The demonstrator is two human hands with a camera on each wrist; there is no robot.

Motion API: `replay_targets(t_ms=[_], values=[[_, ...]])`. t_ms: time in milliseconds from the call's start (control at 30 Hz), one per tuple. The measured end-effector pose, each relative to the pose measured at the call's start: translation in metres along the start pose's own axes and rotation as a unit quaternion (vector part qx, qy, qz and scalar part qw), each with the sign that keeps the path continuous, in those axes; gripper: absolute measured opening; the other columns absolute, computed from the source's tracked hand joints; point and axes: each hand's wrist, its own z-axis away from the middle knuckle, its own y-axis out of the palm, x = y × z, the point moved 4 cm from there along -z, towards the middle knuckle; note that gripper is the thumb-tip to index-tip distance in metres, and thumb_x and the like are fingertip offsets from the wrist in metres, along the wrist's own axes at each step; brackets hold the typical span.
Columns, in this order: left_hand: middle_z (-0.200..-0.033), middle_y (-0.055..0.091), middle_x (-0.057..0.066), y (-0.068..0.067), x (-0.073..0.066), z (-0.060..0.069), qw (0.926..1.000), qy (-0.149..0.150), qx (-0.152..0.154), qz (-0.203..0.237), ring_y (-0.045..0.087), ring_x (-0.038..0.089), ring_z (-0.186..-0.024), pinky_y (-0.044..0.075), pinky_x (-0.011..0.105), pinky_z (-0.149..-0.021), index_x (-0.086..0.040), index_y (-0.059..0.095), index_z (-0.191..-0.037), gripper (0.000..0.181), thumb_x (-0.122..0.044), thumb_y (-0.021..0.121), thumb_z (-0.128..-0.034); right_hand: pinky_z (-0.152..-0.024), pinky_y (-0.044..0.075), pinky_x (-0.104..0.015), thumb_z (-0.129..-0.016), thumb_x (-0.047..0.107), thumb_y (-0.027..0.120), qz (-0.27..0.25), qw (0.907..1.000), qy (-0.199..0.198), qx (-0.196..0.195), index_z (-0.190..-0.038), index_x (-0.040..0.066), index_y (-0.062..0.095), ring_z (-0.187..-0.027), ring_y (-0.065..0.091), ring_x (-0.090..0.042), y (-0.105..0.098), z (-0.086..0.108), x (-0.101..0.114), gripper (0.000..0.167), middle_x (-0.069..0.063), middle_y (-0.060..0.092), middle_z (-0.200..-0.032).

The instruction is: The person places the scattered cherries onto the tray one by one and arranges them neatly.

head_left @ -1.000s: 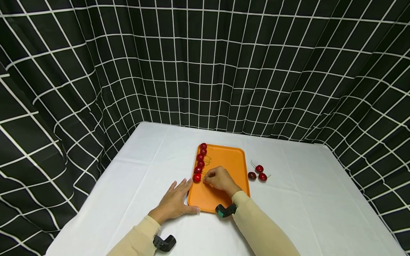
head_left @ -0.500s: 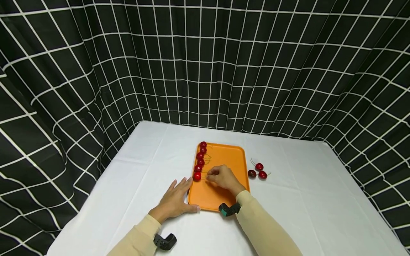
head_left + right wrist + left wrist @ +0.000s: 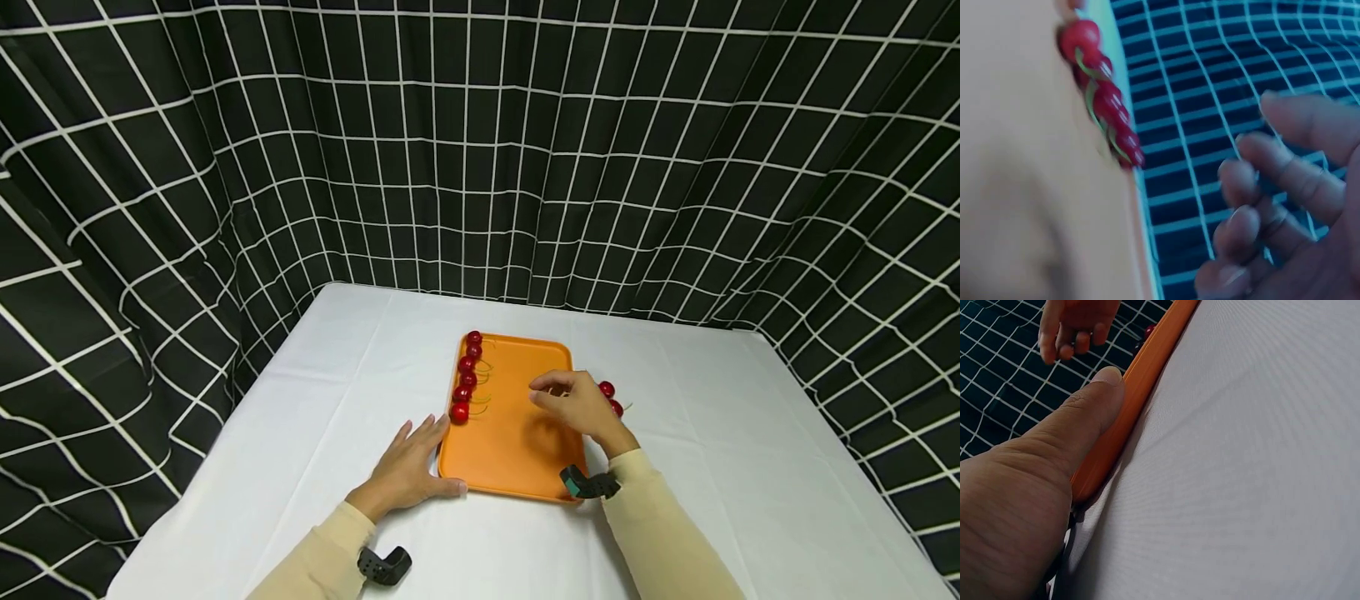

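Note:
Along the left edge of an orange tray [image 3: 510, 458] runs a line of several red cherries [image 3: 462, 393], their green stems pointing inward. My left hand [image 3: 408, 467] rests at the tray's near left corner, fingers spread; in the left wrist view its thumb [image 3: 1079, 415] touches the orange rim. Above the right part of the tray is my right hand [image 3: 576, 406], apart from the cherries. The right wrist view shows its fingers [image 3: 1297, 169] loosely bent with nothing between them.
Right of the tray, loose cherries [image 3: 607, 389] lie on the white tablecloth [image 3: 720, 467], partly covered by my right hand. A black curtain with a white grid [image 3: 495, 167] hangs behind and at both sides of the table.
My right hand has let go of the stem of the nearest cherry in the line and moved right, toward the loose cherries. The left hand has stayed at the tray corner.

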Motion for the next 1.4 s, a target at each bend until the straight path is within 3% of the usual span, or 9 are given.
replay_targets(t_ms=[200,367,500,633,733,833,1000,1167,1400], values=[[-0.154,0.03,0.008,0.001,-0.001,0.0,1.0,0.002,-0.001,0.008,0.019,0.022,-0.143,-0.001,0.042,-0.116,-0.006,0.028,-0.152,0.115,-0.075,0.066,-0.068,-0.048,0.048,-0.027,-0.088,0.015,0.072,-0.06,0.9953,-0.021,-0.073,-0.101,0.0,0.072,-0.063,0.057,-0.027,-0.053,0.019,-0.019,0.02,-0.015,0.066,-0.085],[-0.154,0.03,0.007,0.001,0.0,0.0,1.0,-0.002,-0.001,0.005,0.019,0.021,-0.143,-0.001,0.042,-0.116,-0.007,0.028,-0.152,0.115,-0.075,0.066,-0.068,-0.059,0.049,-0.022,-0.091,0.017,0.07,-0.073,0.9842,0.002,-0.162,-0.104,-0.001,0.071,-0.078,0.057,-0.018,-0.094,0.034,-0.049,0.022,-0.004,0.066,-0.089],[-0.154,0.03,0.007,0.0,0.001,0.0,1.0,-0.005,-0.005,0.004,0.019,0.021,-0.143,-0.001,0.042,-0.116,-0.007,0.028,-0.152,0.115,-0.075,0.067,-0.0677,-0.056,0.047,-0.023,-0.091,0.019,0.069,-0.103,0.9767,0.027,-0.186,-0.105,-0.001,0.071,-0.072,0.052,-0.018,-0.112,0.037,-0.076,0.023,-0.003,0.063,-0.087],[-0.154,0.031,0.007,0.0,0.0,-0.001,0.9999,0.005,-0.012,0.009,0.019,0.022,-0.143,0.0,0.043,-0.116,-0.006,0.029,-0.152,0.114,-0.074,0.067,-0.0682,-0.059,0.048,-0.024,-0.091,0.024,0.07,-0.097,0.9742,0.066,-0.193,-0.109,-0.003,0.07,-0.077,0.054,-0.016,-0.124,0.038,-0.103,0.032,0.002,0.066,-0.091],[-0.153,0.031,0.007,0.0,0.001,-0.001,0.9998,0.009,-0.014,0.009,0.02,0.021,-0.143,0.0,0.043,-0.116,-0.006,0.03,-0.151,0.114,-0.074,0.067,-0.0678,-0.062,0.047,-0.024,-0.091,0.028,0.069,-0.052,0.9759,0.102,-0.186,-0.113,-0.004,0.068,-0.085,0.056,-0.013,-0.126,0.04,-0.12,0.039,0.006,0.068,-0.095],[-0.153,0.032,0.008,0.001,0.001,0.0,0.9998,0.009,-0.014,0.008,0.02,0.022,-0.143,0.0,0.043,-0.116,-0.005,0.031,-0.151,0.114,-0.073,0.068,-0.0676,-0.063,0.044,-0.024,-0.091,0.027,0.069,-0.002,0.978,0.128,-0.165,-0.114,-0.002,0.069,-0.086,0.053,-0.014,-0.122,0.041,-0.132,0.038,0.002,0.068,-0.098],[-0.153,0.032,0.009,0.001,0.0,0.0,0.9998,0.007,-0.015,0.008,0.02,0.022,-0.143,0.0,0.043,-0.116,-0.005,0.03,-0.151,0.114,-0.074,0.068,-0.0675,-0.072,0.046,-0.034,-0.092,0.013,0.065,0.086,0.9798,0.117,-0.137,-0.113,-0.002,0.069,-0.09,0.052,-0.026,-0.115,0.039,-0.14,0.027,-0.016,0.064,-0.107],[-0.153,0.032,0.008,0.001,0.0,-0.001,0.9998,0.007,-0.017,0.008,0.02,0.022,-0.143,0.001,0.043,-0.116,-0.006,0.03,-0.151,0.114,-0.074,0.067,-0.0676,-0.081,0.045,-0.048,-0.09,0.006,0.064,0.173,0.9738,0.101,-0.107,-0.108,-0.001,0.07,-0.095,0.054,-0.035,-0.11,0.035,-0.139,0.021,-0.021,0.06,-0.108],[-0.153,0.032,0.01,0.001,0.0,0.0,0.9999,0.006,-0.015,0.004,0.021,0.023,-0.142,0.001,0.044,-0.116,-0.006,0.029,-0.152,0.115,-0.074,0.067,-0.0675,-0.071,0.043,-0.039,-0.088,0.004,0.066,0.205,0.9703,0.086,-0.095,-0.097,0.0,0.072,-0.085,0.052,-0.028,-0.104,0.035,-0.137,0.011,-0.015,0.056,-0.099]])
